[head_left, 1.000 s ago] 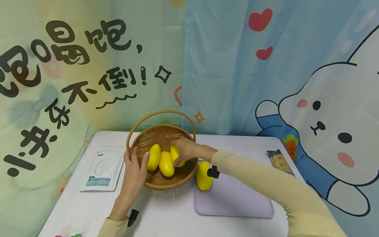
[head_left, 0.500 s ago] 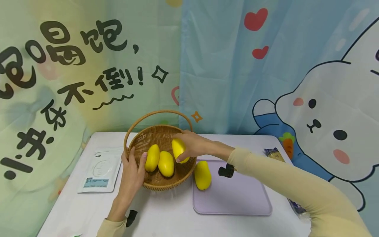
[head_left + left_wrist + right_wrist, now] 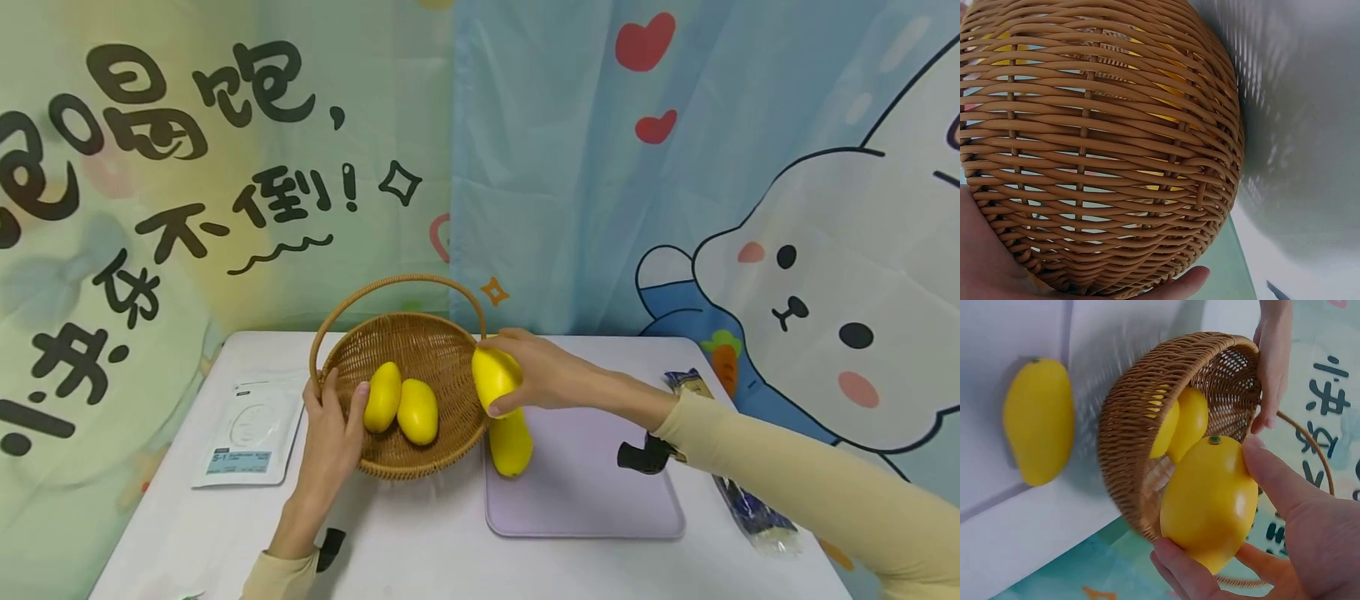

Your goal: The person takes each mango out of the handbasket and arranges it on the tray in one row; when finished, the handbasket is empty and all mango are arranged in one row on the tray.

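Note:
My right hand (image 3: pixel 534 371) grips a yellow mango (image 3: pixel 495 377) at the right rim of a brown wicker basket (image 3: pixel 450 454). In the right wrist view the held mango (image 3: pixel 1210 500) sits between thumb and fingers, its stem spot facing up. My left hand (image 3: pixel 334 433) holds the left side of the basket, thumb over the rim. Inside lie two mangoes, one upright (image 3: pixel 383 398) and one beside it (image 3: pixel 417 412). Another mango (image 3: pixel 512 446) rests on a lilac tray (image 3: pixel 592 500), partly covered by the held one in the head view. Woven basket wall (image 3: pixel 1097 144) fills the left wrist view.
A white pouch (image 3: pixel 249 429) with a blue label lies left of the basket. On the right, near the sleeve, are blue-and-gold packets (image 3: pixel 753 508). The basket's arched handle (image 3: pixel 397 277) stands up in front of the printed curtain (image 3: pixel 555 183).
My right hand has lifted one mango from inside the basket and carried it right, over the rim toward the tray. My left hand stays on the basket.

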Motion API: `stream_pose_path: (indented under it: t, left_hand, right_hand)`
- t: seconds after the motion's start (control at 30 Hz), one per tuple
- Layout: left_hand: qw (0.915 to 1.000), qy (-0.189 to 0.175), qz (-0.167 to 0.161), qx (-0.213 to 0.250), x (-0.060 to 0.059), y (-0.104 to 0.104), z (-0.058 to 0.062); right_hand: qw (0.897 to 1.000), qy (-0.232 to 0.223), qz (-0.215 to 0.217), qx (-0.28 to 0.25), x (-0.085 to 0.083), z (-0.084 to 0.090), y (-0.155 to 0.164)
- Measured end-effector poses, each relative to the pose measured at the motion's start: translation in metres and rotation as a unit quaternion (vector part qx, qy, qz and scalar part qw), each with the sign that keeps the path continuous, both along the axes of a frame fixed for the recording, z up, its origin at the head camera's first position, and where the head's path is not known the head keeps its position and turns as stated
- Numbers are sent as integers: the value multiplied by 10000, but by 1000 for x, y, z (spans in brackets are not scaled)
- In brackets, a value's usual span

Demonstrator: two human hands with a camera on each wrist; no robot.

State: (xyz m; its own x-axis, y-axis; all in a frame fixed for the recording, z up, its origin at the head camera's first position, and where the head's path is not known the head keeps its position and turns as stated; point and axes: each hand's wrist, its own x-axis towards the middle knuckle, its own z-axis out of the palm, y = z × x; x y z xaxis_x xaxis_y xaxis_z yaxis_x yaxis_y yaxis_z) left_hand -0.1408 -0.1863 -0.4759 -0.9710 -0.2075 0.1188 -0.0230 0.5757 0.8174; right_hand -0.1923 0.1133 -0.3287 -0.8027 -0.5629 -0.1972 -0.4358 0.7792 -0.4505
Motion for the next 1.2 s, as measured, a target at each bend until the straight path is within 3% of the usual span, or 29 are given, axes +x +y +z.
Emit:
stream_pose_path:
  t: [0.2, 0.5, 0.9, 1.2]
  left_hand:
    - [10000, -14, 14, -28, -1, -1, 0]
    - [10000, -23, 33, 24, -1, -1, -1]
    - [10000, -45, 55, 48, -2, 0, -2]
    - [9999, -71, 83, 45, -2, -1, -2]
  right_hand:
    - [9988, 152, -367, -272, 1, -12, 40]
    - [9961, 177, -715, -480, 0, -45, 81]
    - [9930, -141, -967, -659, 2, -102, 94]
    - [9913, -408, -1111, -572, 7, -135, 93]
